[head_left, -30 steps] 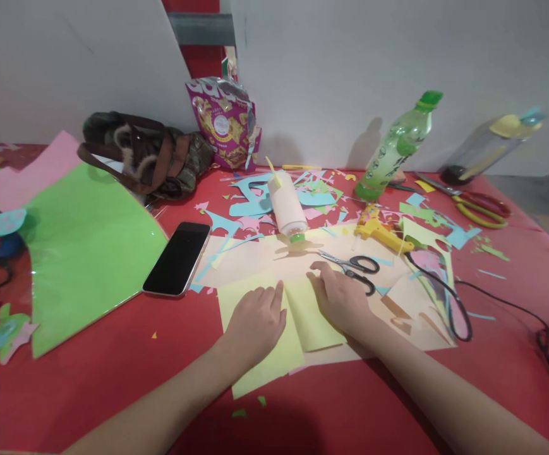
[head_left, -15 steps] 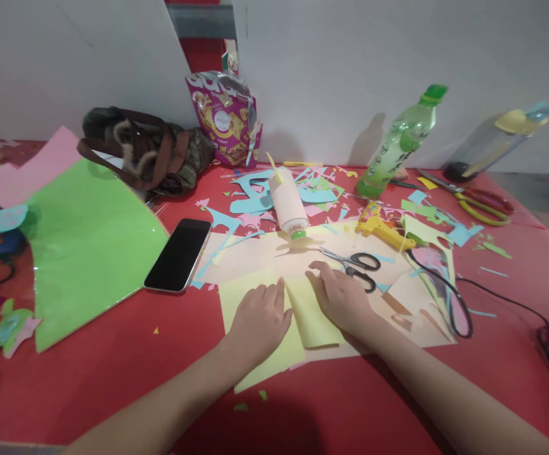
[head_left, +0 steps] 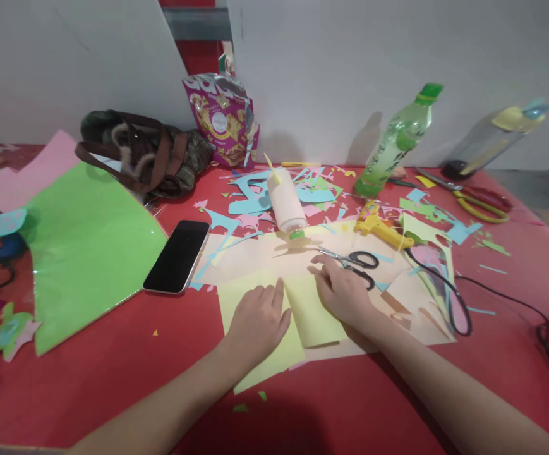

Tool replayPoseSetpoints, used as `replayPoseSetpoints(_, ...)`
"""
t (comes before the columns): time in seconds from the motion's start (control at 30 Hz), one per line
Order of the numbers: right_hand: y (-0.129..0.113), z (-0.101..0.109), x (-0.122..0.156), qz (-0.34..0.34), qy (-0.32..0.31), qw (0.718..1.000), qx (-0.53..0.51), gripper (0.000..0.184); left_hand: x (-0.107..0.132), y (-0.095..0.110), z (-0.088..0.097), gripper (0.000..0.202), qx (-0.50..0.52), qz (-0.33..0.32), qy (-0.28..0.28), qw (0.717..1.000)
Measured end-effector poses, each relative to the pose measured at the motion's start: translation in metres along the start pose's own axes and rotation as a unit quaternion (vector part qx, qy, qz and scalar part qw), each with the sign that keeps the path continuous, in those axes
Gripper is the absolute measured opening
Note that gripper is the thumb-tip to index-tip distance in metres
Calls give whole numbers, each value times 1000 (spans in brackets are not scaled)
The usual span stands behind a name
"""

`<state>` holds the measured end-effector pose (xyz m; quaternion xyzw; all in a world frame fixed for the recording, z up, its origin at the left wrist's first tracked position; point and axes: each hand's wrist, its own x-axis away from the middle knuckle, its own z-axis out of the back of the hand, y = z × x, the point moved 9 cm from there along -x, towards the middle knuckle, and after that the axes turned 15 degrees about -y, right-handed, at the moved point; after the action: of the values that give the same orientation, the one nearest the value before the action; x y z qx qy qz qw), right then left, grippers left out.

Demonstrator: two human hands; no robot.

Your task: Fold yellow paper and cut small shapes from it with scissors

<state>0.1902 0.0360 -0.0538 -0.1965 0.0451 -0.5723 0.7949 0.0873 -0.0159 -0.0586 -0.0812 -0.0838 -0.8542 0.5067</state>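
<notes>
A yellow paper sheet (head_left: 309, 319) lies folded on the red table (head_left: 113, 366) in front of me. My left hand (head_left: 255, 322) rests flat on its left half, fingers together and pointing to the fold. My right hand (head_left: 343, 294) presses down on the folded flap at its right edge, fingers bent onto the paper. Black-handled scissors (head_left: 357, 260) lie just beyond my right hand, on a peach sheet (head_left: 255, 256) under the yellow one.
A black phone (head_left: 178, 256) lies to the left, beside a big green sheet (head_left: 84, 246). Further back lie a glue bottle (head_left: 284, 202), a yellow glue gun (head_left: 381, 230) with its black cord, a green drink bottle (head_left: 397, 142), a snack bag (head_left: 222, 120), a brown bag (head_left: 141, 151), red-and-yellow scissors (head_left: 476, 202) and paper scraps.
My right hand has slid a little farther up along the folded flap, toward the scissors. My left hand has stayed on the paper.
</notes>
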Motion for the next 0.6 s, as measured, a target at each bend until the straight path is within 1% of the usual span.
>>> replayPoseSetpoints(0.17,-10,-2,7,29,17,998,54,24,-2,0,-2,43,4,6,-24,1000)
replayPoseSetpoints(0.37,-14,-4,8,46,11,997,63,24,-3,0,-3,43,7,7,-37,999)
replayPoseSetpoints(0.5,-10,-5,8,44,8,998,43,24,-2,0,-2,44,7,4,-29,1000)
replayPoseSetpoints(0.6,-5,-4,8,38,-18,999,-19,24,0,-1,-1,44,11,5,-12,1000)
